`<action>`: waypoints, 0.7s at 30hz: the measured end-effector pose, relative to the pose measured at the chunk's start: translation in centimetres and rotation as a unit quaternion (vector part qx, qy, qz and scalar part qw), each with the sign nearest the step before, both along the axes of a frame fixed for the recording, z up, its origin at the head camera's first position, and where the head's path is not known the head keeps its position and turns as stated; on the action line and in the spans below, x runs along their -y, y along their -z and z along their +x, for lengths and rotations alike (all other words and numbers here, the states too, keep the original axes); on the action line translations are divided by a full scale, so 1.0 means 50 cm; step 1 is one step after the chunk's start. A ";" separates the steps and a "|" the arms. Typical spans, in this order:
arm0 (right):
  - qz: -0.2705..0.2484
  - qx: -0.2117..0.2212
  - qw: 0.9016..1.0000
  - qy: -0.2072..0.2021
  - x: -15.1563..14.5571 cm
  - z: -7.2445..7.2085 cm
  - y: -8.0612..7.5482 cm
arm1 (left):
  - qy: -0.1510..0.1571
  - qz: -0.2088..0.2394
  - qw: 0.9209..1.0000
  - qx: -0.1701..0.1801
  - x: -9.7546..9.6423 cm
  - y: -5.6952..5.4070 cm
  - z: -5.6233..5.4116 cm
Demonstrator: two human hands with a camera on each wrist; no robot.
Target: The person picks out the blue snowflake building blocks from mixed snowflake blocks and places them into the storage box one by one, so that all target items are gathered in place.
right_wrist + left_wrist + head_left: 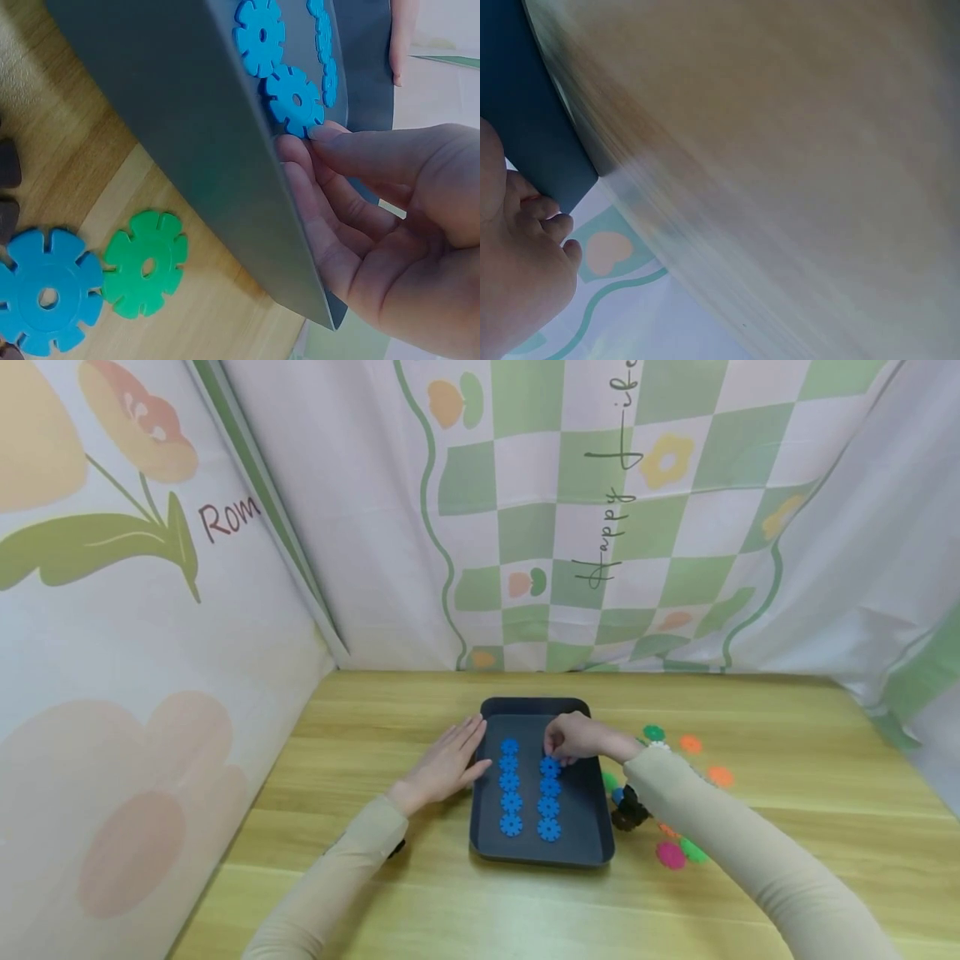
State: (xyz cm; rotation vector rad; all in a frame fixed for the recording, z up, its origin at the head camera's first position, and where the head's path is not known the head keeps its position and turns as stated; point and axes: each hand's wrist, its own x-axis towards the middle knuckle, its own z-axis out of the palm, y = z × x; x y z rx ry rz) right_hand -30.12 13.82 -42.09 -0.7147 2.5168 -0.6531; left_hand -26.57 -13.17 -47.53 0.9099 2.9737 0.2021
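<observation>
A dark grey tray (577, 852) holds two columns of blue notched plastic discs with centre holes. My left hand (450, 760) rests against the tray's left rim with straight fingers. In the left wrist view, part of that left hand (529, 262) shows beside the dark tray wall (532, 97). Over the top end of the right column is my right hand (576, 737). In the right wrist view, the thumb and forefinger of the right hand (397, 202) pinch the edge of a blue disc (295, 99), which adjoins another blue disc (259, 36).
Loose discs lie on the wooden table (405, 902) right of the tray, including a magenta disc (671, 855), an orange disc (721, 776) and a dark green disc (654, 732). Some sit under the right forearm. A patterned curtain (525, 527) hangs behind the table.
</observation>
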 end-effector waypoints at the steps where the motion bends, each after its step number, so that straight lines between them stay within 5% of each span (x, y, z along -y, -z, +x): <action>1: -0.002 0.000 1.000 0.000 0.000 0.000 0.000 | 0.000 -0.001 1.000 0.000 0.000 0.000 0.000; 21: -0.001 0.003 1.000 0.008 -0.002 -0.004 0.008 | 0.006 -0.001 1.000 -0.009 0.002 0.000 0.000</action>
